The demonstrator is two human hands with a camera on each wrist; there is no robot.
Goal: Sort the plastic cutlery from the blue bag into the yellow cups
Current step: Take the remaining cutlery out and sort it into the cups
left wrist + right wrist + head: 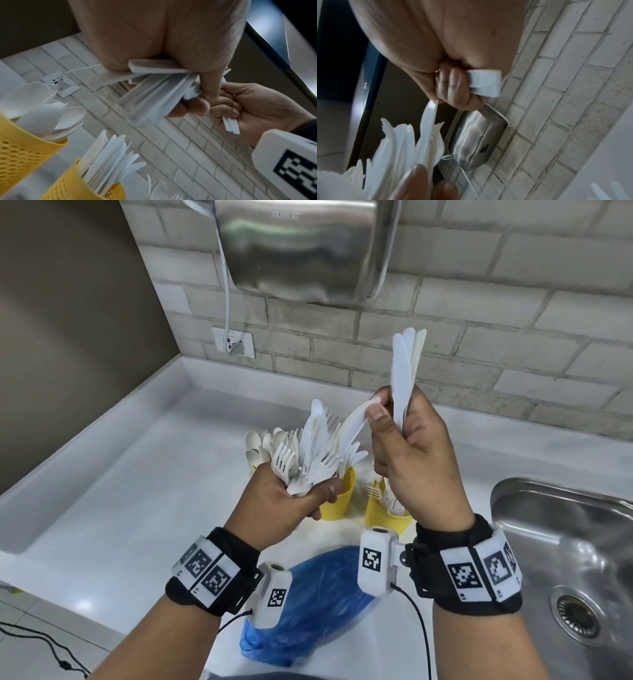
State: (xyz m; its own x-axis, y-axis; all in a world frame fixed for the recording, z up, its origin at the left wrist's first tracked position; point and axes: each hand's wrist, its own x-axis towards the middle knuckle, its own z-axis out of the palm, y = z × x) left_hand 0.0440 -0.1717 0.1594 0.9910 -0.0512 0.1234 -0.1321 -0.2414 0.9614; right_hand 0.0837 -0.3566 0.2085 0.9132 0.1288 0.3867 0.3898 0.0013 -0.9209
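Left hand (294,501) clenched round mixed cutlery bunch (315,453), right hand (407,453) gripping picked-out knives (406,371), pinching another, likely batching for one yellow cup (337,501).

Three yellow cups (388,517) stand on the counter (120,491): one far left with spoons (262,445), one in the middle with knives (109,159), one right with forks (388,496). The number of pieces in each cup cannot be told.

One blue bag (318,604) lies near.

Two hands are in view. The left hand (284,508) grips one mixed bunch (308,453) of forks and knives, too many and too overlapped to count. The right hand (411,453) holds about three knives upright (406,368) and pinches one more knife (356,422) at its tip.

One sink (565,542), one hand dryer (301,248), one wall socket (233,341).
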